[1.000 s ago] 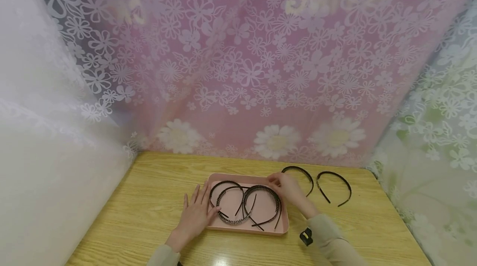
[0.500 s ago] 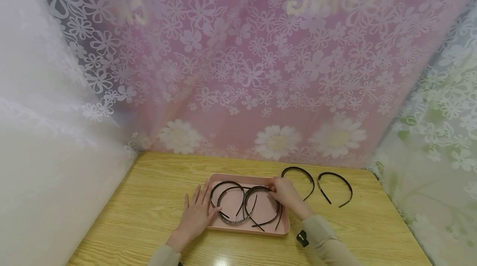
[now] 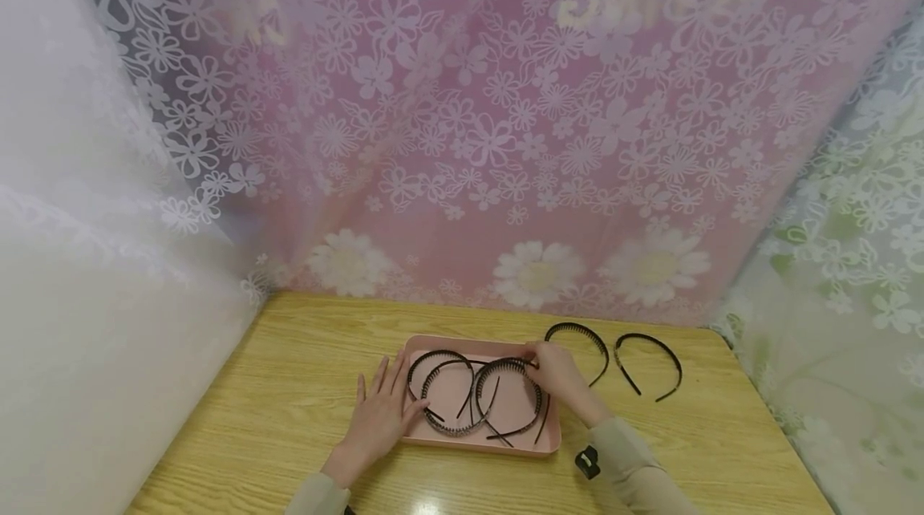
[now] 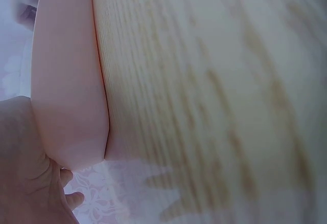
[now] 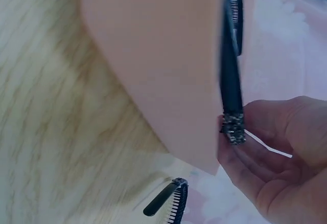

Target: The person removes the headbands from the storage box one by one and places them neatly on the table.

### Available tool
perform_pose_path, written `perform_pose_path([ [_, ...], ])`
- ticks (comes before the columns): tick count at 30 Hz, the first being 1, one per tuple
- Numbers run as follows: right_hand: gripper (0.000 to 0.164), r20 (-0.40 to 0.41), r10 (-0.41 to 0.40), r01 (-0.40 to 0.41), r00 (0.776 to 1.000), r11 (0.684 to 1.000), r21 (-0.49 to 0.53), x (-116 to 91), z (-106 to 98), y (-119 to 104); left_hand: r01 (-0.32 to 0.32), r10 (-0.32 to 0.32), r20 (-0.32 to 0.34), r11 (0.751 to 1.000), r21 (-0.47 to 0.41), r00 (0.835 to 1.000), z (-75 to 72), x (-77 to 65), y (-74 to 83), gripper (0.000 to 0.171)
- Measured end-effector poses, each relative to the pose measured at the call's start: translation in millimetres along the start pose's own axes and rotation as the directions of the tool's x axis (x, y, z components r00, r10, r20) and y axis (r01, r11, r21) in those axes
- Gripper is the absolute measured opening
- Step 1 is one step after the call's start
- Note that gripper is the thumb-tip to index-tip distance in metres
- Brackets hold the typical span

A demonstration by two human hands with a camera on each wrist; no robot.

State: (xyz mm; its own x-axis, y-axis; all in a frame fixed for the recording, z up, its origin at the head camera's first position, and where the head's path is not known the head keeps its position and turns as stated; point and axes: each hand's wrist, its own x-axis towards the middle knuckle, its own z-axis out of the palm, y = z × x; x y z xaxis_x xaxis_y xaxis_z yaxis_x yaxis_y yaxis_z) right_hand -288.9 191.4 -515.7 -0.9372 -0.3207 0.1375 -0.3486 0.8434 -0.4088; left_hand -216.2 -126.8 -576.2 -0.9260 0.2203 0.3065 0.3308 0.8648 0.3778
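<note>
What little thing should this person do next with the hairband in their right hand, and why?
I'd guess lift the headband gently up, clear of the pink tray. The right hand holds it at the back right corner, other headbands inside overlap and could catch, and the left hand rests against the opposite end, which might steady the tray.

Left grip (image 3: 378,412), right grip (image 3: 559,375) bare. Left sleeve (image 3: 318,496), right sleeve (image 3: 635,459) beige, right one creased. Boxy black unit (image 3: 593,456) with pale mark (image 3: 587,462) beside right sleeve; black sliver (image 3: 350,510) at left.
</note>
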Motion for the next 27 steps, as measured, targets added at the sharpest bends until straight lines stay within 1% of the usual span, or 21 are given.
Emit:
perform_pose_path([
  [3,0.016,0.027,0.045,-0.048,0.999,0.993,0.105,-2,-7,-1,0.000,0.000,0.019,1.000,0.002,1.000,-6.2,-0.3,4.5,0.080],
  [7,0.017,0.087,0.101,-0.118,0.991,0.969,0.219,-5,-15,4,0.017,-0.018,0.048,1.000,0.026,0.999,-10.8,-0.6,8.0,0.080],
  [9,0.019,0.113,0.125,-0.150,0.986,0.957,0.248,-5,-18,7,0.026,-0.028,0.060,0.999,0.032,0.998,-11.9,-0.2,8.6,0.079],
  [13,0.022,0.131,0.161,-0.195,0.978,0.927,0.321,-8,-25,11,0.033,-0.036,0.078,0.999,0.035,0.996,-12.2,0.5,8.2,0.078],
  [15,0.023,0.129,0.164,-0.201,0.978,0.910,0.362,-9,-29,12,0.032,-0.034,0.075,0.999,0.033,0.997,-12.0,0.7,7.9,0.077],
  [17,0.024,0.118,0.150,-0.186,0.982,0.893,0.409,-10,-34,14,0.029,-0.031,0.065,0.999,0.031,0.997,-11.4,0.8,7.7,0.077],
  [19,0.024,0.092,0.150,-0.175,0.984,0.886,0.429,-11,-38,15,0.021,-0.023,0.047,0.999,0.027,0.999,-10.7,0.5,7.8,0.077],
  [22,0.024,0.035,0.147,-0.148,0.989,0.898,0.415,-12,-44,17,0.010,-0.011,0.027,1.000,0.021,1.000,-9.5,-0.2,7.6,0.078],
  [24,0.024,0.005,0.162,-0.151,0.987,0.906,0.395,-12,-47,19,0.006,-0.007,0.017,1.000,0.014,1.000,-8.7,-0.4,7.1,0.078],
  [27,0.027,-0.020,0.172,-0.149,0.985,0.900,0.409,-11,-49,23,0.008,-0.008,0.022,1.000,0.014,1.000,-8.5,-0.2,6.8,0.078],
])
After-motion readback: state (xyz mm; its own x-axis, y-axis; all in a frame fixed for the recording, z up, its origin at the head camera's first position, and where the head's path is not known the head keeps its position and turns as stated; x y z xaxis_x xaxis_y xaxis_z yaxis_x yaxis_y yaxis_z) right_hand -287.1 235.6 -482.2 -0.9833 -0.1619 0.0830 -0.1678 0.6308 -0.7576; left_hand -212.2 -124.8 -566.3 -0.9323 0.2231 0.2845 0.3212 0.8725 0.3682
